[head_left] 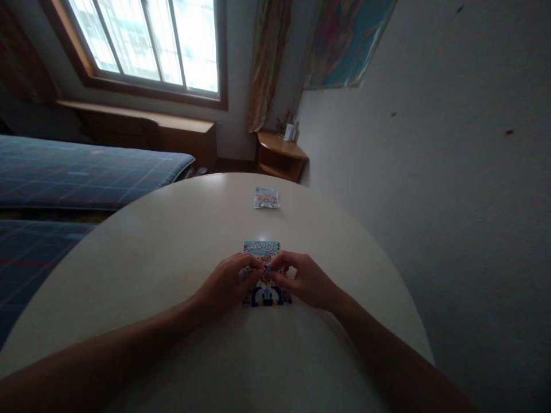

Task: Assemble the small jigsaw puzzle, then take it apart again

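A colourful printed sheet or booklet point(267, 297) lies on the white round table point(172, 241), with "Bluey" lettering at its far end and a blue cartoon dog face at its near end. Over its middle, my left hand point(230, 278) pinches with thumb and forefinger from the left. My right hand point(305, 278) does the same from the right, so the fingertips of both hands almost meet. Between them is a small, dark, multicoloured piece point(267, 268), too small to identify. My fingers cover part of the sheet's middle.
Farther back on the table lies a small printed packet point(267, 198). Beds with blue plaid mattresses point(86, 172) stand to the left, beyond the table edge. A wooden corner shelf point(282, 146) is behind the table, and a white wall point(430, 172) runs along the right.
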### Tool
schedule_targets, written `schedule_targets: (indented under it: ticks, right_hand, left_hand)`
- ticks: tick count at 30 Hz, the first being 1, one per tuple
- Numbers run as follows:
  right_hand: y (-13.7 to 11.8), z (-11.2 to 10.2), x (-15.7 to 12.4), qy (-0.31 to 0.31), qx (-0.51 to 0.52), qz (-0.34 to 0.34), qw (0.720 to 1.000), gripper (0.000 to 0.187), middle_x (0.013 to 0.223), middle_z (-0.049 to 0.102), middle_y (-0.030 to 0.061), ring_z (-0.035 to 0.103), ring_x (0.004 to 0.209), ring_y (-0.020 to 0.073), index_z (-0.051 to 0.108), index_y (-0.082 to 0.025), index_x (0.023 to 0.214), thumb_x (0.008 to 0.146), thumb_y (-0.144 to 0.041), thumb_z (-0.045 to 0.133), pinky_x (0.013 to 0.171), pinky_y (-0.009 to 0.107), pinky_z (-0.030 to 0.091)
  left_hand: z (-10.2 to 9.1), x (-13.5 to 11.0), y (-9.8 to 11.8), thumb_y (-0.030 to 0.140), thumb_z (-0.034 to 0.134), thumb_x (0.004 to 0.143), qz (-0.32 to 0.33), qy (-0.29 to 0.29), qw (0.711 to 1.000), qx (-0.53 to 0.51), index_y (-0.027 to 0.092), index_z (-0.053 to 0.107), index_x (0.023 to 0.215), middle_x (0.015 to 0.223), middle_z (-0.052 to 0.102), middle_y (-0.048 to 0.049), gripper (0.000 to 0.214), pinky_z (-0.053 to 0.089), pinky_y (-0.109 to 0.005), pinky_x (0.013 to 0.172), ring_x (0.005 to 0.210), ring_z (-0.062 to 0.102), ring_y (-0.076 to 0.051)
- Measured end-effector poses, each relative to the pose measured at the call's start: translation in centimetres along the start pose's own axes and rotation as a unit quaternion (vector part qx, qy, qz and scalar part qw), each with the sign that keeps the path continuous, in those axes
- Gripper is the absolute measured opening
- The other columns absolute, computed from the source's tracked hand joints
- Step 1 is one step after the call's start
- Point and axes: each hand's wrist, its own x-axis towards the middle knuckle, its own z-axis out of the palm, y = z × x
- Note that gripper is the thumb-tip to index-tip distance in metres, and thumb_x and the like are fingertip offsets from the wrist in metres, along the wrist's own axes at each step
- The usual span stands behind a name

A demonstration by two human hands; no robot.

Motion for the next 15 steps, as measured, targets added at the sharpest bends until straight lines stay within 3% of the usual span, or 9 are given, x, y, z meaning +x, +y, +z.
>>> schedule_targets:
  ticks: [4, 9, 15]
  right_hand:
    - [0.0, -0.8, -0.2, -0.013, -0.05, -0.064, 0.997, 0.025, 0.092, 0.073, 0.0027, 0.066, 0.082, 0.0152, 0.068, -0.022, 0.11, 0.086, -0.029, 0.067, 0.078, 0.028, 0.05]
    - [0.2, -1.8, -0.2, -0.036, -0.105, -0.081, 0.99, 0.015, 0.088, 0.074, 0.002, 0.067, 0.079, 0.0148, 0.072, -0.022, 0.097, 0.084, -0.028, 0.071, 0.079, 0.029, 0.049]
    - [0.7, -1.7, 0.0, -0.057, -0.161, -0.112, 0.979, 0.013, 0.089, 0.073, 0.0015, 0.065, 0.086, 0.0163, 0.07, -0.021, 0.09, 0.079, -0.024, 0.076, 0.085, 0.031, 0.043]
  left_hand:
    - [0.0, 0.0, 0.0, 0.024, 0.056, 0.09, 0.025, -0.024, 0.999, 0.016, 0.02, 0.065, 0.084, 0.087, 0.068, -0.0036, 0.012, 0.051, -0.033, 0.078, 0.086, 0.062, -0.02]
    - [0.2, 0.0, -0.3, 0.024, 0.055, 0.092, 0.051, -0.045, 0.997, 0.021, 0.02, 0.064, 0.082, 0.082, 0.067, -0.0025, 0.013, 0.049, -0.033, 0.08, 0.088, 0.06, -0.02]
    - [-0.3, 0.1, -0.8, 0.021, 0.056, 0.092, 0.082, -0.033, 0.994, 0.061, 0.021, 0.065, 0.091, 0.098, 0.069, -0.0038, 0.009, 0.048, -0.038, 0.092, 0.097, 0.059, -0.02]
